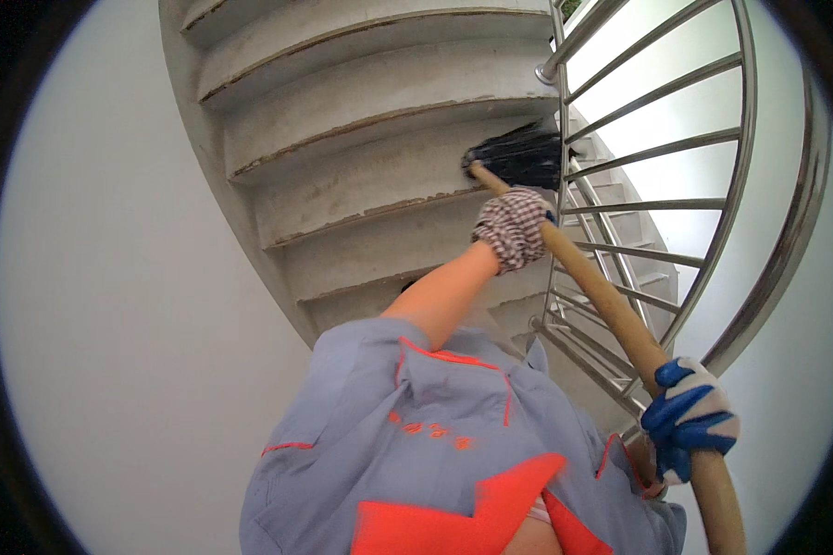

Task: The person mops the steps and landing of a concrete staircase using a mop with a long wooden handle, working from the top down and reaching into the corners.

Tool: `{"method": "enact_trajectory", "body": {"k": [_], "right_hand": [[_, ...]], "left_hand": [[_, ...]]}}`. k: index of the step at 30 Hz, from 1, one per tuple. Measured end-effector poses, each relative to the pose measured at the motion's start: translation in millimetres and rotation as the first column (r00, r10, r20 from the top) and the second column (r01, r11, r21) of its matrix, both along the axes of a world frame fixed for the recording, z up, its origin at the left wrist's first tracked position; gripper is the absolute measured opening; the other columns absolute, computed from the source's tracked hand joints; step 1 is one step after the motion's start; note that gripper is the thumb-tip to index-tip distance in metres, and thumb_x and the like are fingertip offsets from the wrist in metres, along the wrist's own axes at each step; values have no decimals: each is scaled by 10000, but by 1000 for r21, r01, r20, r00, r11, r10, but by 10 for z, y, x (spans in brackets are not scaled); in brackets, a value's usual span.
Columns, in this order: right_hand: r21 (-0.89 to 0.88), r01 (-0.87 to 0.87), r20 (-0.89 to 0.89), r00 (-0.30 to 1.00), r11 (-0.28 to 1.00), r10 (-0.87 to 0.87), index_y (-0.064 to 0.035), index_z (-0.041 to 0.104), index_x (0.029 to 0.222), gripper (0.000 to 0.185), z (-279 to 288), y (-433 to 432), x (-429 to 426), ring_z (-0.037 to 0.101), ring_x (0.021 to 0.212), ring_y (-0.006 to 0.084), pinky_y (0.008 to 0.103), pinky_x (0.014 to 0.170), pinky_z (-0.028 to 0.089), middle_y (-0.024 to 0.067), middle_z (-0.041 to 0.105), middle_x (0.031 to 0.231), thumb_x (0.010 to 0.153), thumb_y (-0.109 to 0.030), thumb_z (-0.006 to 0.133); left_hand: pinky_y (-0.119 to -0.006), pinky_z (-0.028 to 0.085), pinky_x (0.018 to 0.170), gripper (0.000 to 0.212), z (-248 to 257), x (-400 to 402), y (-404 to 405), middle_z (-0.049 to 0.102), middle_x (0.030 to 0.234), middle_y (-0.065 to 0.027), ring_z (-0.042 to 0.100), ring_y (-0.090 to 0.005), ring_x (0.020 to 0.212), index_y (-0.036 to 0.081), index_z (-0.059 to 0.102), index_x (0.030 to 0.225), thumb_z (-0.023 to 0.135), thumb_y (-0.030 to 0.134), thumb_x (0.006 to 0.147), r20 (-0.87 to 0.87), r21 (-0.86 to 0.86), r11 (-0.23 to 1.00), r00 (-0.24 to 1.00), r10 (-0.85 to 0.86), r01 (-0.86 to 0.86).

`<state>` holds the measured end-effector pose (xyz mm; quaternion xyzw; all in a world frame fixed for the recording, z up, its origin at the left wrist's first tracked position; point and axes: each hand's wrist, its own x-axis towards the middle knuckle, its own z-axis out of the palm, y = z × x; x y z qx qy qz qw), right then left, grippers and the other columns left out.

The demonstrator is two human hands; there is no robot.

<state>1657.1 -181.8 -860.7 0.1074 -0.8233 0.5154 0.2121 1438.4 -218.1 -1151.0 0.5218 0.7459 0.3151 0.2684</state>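
A broom-like tool slants across the right half of the view, with a long wooden handle [597,284] and a dark, fibrous black head [517,156]. My left hand [514,229], in a checked brown-and-white glove, is wrapped around the lower handle close to the head. Higher up, my right hand [691,420] grips the same handle in a white glove with blue coating. The head lies on a concrete stair tread [368,173], against the foot of the railing, and looks slightly blurred. Part of the handle's top end runs out of the picture.
Curved concrete stairs [389,69] with worn, chipped edges rise ahead. A stainless steel railing [656,205] borders them on the right, and a lower flight [614,194] shows through its bars. Along the left runs a plain white wall [125,277].
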Motion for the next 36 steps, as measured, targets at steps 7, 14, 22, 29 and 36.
{"method": "enact_trajectory", "body": {"k": [7,14,22,29,36], "right_hand": [[-458,65,-39,995,886,-93,-107,614,842,381,-683,-401,-300,698,734,299,552,851,525,69,664,785,712,-359,869],[-753,449,303,886,482,-351,-92,544,1157,227,-1448,-975,-689,596,875,228,570,1068,419,34,547,808,946,-150,603],[-673,272,341,939,687,-38,-68,525,1006,135,-1669,-1453,-822,596,832,219,561,1075,382,78,587,858,911,-62,620],[-555,506,330,863,660,-384,-53,520,976,229,-923,-925,-367,621,739,254,524,949,471,83,554,725,856,-142,694],[-190,229,224,957,955,-185,-102,520,945,261,-27,-515,254,645,718,246,487,834,518,66,590,764,867,-246,723]], "left_hand": [[-399,513,881,344,-389,-226,-1551,705,974,-78,652,-265,974,131,707,944,800,350,695,-70,-122,954,961,268,-275],[-388,514,910,327,-657,-181,-3079,710,952,-115,656,-288,991,103,713,951,778,336,731,-137,-376,765,848,513,-523],[-391,489,981,421,-1008,2,-3238,671,1140,-125,619,-299,1107,122,668,1133,771,241,742,-4,-455,795,894,448,-401],[-385,501,962,352,-863,291,-2065,701,1092,-83,643,-280,1055,139,695,1080,748,307,775,79,-238,958,980,184,-161],[-389,518,941,371,-833,902,-584,693,1130,-60,645,-259,1060,186,693,1097,754,336,763,148,83,969,959,-241,231]]}}
